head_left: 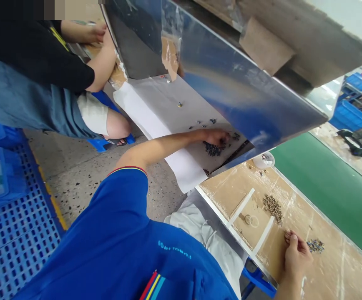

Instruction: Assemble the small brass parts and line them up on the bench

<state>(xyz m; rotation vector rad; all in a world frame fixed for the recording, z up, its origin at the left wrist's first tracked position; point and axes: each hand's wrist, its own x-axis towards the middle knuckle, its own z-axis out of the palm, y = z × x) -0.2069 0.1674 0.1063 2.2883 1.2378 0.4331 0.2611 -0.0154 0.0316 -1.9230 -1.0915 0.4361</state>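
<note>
My left hand (215, 137) reaches out from a blue sleeve and rests at a heap of small dark blue metal parts (212, 149) on a grey sheet (181, 100). Its fingers are bent down, and what they hold is hidden. A few loose parts lie scattered beyond it. My right hand (296, 254) sits on a tan board (331, 271), its fingertips pinched together. Nothing shows between them. Beside those fingers lies a small pile of bluish parts (315, 246). A larger heap of brass-coloured rings (273, 209) lies further up the board, between white strips.
A large polished metal hopper (227, 71) overhangs the sheet. A co-worker (40, 71) in a dark top and blue-grey apron sits at the left. A green conveyor belt (328, 191) runs along the board, with a white dish (264, 159) at its corner. A blue plastic pallet (15, 233) lies on the floor.
</note>
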